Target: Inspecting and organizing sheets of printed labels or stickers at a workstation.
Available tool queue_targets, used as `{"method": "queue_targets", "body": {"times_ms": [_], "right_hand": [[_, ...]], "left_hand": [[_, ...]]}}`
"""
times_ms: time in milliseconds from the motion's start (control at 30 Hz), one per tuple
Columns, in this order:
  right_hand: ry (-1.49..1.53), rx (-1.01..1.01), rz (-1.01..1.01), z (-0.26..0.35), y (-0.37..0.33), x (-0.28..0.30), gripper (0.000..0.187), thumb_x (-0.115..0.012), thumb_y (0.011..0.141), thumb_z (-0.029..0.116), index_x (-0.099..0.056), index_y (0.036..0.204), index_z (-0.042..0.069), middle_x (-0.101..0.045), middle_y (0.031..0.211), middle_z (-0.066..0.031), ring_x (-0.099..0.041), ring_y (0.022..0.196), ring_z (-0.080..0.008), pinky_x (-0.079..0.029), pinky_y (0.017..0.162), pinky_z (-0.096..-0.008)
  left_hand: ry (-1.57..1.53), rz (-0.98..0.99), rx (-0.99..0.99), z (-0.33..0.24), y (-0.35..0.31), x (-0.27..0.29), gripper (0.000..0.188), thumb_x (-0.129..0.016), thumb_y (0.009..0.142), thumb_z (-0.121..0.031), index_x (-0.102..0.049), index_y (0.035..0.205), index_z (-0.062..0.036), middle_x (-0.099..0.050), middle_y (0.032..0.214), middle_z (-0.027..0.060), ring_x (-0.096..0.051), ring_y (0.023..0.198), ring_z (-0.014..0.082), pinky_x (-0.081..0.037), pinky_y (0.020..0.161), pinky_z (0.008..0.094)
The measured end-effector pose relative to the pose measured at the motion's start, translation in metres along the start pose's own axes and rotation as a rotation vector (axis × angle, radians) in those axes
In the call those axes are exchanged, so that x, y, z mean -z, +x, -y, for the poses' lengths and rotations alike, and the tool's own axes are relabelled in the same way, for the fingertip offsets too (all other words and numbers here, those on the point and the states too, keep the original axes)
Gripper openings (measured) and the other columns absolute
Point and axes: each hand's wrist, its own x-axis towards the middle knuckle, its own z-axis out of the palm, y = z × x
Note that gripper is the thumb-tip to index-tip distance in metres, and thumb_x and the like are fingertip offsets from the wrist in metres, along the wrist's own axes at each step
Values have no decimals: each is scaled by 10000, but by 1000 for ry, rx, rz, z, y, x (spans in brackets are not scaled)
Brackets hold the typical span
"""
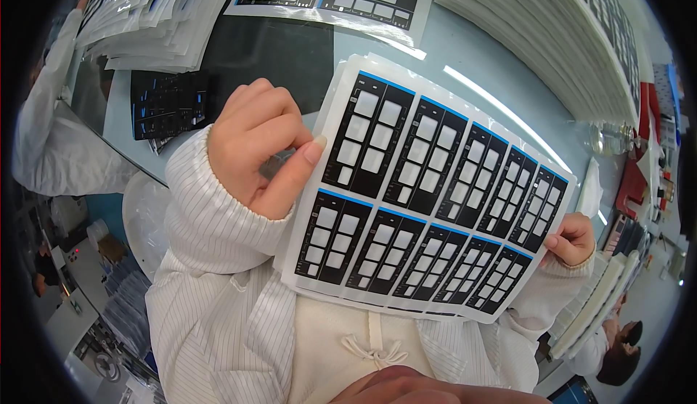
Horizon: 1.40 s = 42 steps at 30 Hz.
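Between both hands I hold a printed sheet point(374, 202), tilted up in front of my chest. It carries rows of black panels with white windows and blue edge strips, and several sheet edges seem to lie together at its left side. My left hand point(258, 150) pinches the upper left edge between thumb and forefinger, with the other fingers curled. At the right edge, my right hand point(572, 240) grips the sheet with its thumb on the front; the fingers behind are partly hidden.
A similar printed sheet point(327, 13) lies on the glass-topped table beyond, beside a dark mat point(279, 59). Tall sheet stacks stand at far right point(508, 37) and far left point(156, 23). Small black printed pieces point(168, 108) lie left; a glass jar point(608, 139) stands right. Other people sit nearby.
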Motion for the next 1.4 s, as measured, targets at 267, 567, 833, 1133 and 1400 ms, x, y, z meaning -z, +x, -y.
{"method": "queue_targets", "body": {"times_ms": [267, 567, 833, 1133, 1400], "right_hand": [[-34, 154, 70, -7, 4, 0, 177, -633, 796, 92, -618, 765, -82, -634, 668, -164, -593, 473, -155, -443, 401, -217], [-120, 78, 277, 3, 3, 0, 100, -660, 776, 25, -639, 753, -70, -646, 677, -123, -633, 546, -149, -493, 469, -211], [-70, 32, 217, 4, 2, -4, 113, -644, 794, 44, -640, 746, -59, -647, 679, -117, -628, 546, -136, -487, 463, -205], [2, -8, 147, 10, -4, -16, 123, -612, 808, 33, -632, 720, -51, -641, 648, -110, -616, 518, -127, -471, 447, -194], [29, 62, 101, 2, -6, -14, 128, -626, 794, 42, -631, 692, -35, -639, 630, -104, -597, 478, -126, -449, 432, -193]], "left_hand": [[-244, 97, 62, 2, -3, 1, 126, -625, 641, -66, -518, 601, -12, -474, 617, 64, -427, 611, 189, -344, 565, 284], [-433, 261, 35, 13, -5, 5, 119, -608, 720, -46, -563, 617, -6, -537, 607, 47, -449, 588, 147, -345, 506, 265], [-493, 420, -133, 26, -2, 6, 232, -535, 794, -137, -565, 624, 18, -571, 682, 100, -438, 615, 212, -352, 596, 327], [-718, 552, -74, 25, -1, 11, 143, -567, 739, -54, -572, 620, 23, -630, 799, 152, -557, 798, 278, -406, 779, 390], [-691, 504, -57, 21, -2, 8, 140, -552, 750, -50, -578, 642, 36, -629, 815, 164, -570, 768, 267, -424, 723, 363]]}}
